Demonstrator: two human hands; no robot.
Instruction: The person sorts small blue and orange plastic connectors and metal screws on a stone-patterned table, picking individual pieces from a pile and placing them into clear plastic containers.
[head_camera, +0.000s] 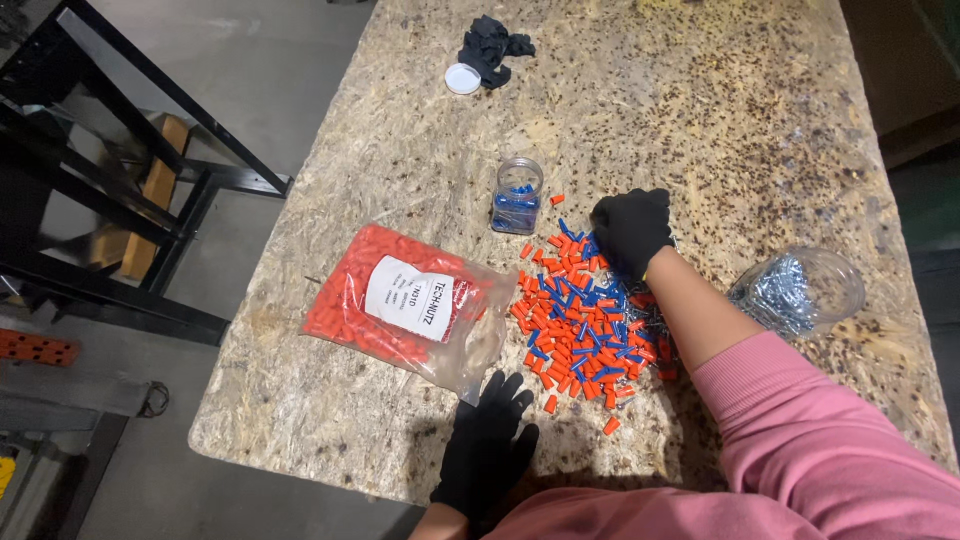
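A loose pile of small orange and blue plastic caps (580, 320) lies on the chipboard table (700, 110). My right hand (632, 228), in a black glove, reaches to the pile's far edge with its fingers curled down among the pieces; whether it holds one is hidden. My left hand (487, 452), also gloved, rests flat with fingers spread on the table near the front edge, just below a clear bag of orange caps (400, 300). A small clear jar with blue caps (517, 196) stands beyond the pile, to the left of my right hand.
A clear jar of silvery metal pieces (797, 290) lies on its side at the right. A white lid (462, 78) and a crumpled black glove (492, 48) sit at the far end. A black metal frame (120, 190) stands left of the table.
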